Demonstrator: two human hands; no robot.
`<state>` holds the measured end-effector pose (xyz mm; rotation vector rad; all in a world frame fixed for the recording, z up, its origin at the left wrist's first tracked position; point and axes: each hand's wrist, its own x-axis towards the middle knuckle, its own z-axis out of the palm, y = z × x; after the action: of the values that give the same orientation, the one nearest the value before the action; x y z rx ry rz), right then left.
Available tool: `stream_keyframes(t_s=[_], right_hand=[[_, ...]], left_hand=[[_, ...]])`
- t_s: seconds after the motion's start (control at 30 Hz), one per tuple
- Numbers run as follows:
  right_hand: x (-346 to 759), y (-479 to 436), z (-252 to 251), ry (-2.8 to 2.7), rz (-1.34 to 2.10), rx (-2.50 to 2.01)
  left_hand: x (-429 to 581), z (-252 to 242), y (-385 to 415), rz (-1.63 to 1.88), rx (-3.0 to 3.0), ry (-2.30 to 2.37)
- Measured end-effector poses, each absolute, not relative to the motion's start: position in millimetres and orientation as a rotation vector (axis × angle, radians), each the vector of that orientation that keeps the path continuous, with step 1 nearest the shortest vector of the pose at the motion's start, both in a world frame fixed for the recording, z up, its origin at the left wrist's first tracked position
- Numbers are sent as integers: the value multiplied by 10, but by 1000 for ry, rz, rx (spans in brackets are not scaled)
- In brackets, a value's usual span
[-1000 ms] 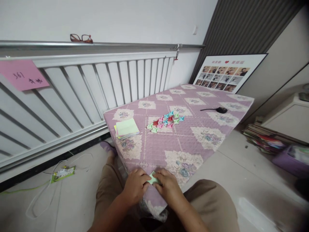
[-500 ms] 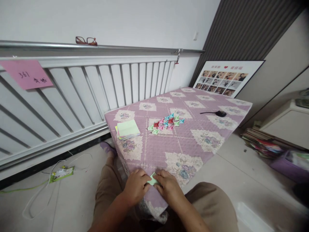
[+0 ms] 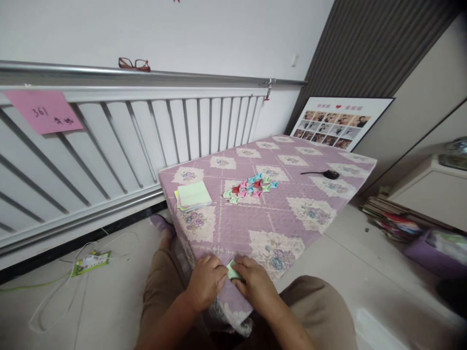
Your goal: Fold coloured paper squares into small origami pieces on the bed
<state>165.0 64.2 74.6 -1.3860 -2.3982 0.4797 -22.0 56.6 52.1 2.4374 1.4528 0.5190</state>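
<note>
My left hand [image 3: 206, 282] and right hand [image 3: 255, 287] press a small green folded paper [image 3: 232, 270] between their fingertips at the near edge of the purple quilted table [image 3: 292, 228]. Farther off lie a paper stack [image 3: 193, 195] and a cluster of folded pieces [image 3: 251, 186].

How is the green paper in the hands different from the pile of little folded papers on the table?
The green paper is a single piece pinched between the left hand and right hand at the table's near edge; the folded papers are many, multicoloured, and lie untouched mid-table. Both are small and rest on the purple cloth.
</note>
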Motion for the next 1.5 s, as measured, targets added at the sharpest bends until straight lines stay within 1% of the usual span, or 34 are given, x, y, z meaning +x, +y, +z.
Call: stream_keyframes(t_s=[0.17,0.37,0.43,0.5,0.6,0.67,0.83,0.9,1.1,1.33,1.5], right_hand=[[1599,645,694,-2396,360,-1432],[1427,598,726,-2427,-65,-1608],[1386,601,766,-2444,-140,-1600],[1380,620,796,-2438,-164,-1571],[1431,661,807,-2352,-129,-1507],[1475,680,799,-2277,-73,-1470],[1487,643,765,-2144,128,-1387],[1462,606,742,-2089,215,-1351],[1427,565,691,-1976,275,-1413],[1438,554,744,-1798,403,-1403],[1445,533,731,-1768,445,-1414]], left_hand=[[-203,464,577,587,2431,1506],[-168,442,581,657,2416,1578],[-162,451,566,697,2393,1570],[-149,464,541,819,2278,1563],[-86,475,496,1096,1895,1600],[-2,474,473,1211,1647,1606],[235,487,469,1265,1329,1496],[278,512,484,1262,1293,1479],[276,573,514,1301,1341,1547],[366,499,446,1410,1376,1626],[369,455,459,1369,1401,1685]])
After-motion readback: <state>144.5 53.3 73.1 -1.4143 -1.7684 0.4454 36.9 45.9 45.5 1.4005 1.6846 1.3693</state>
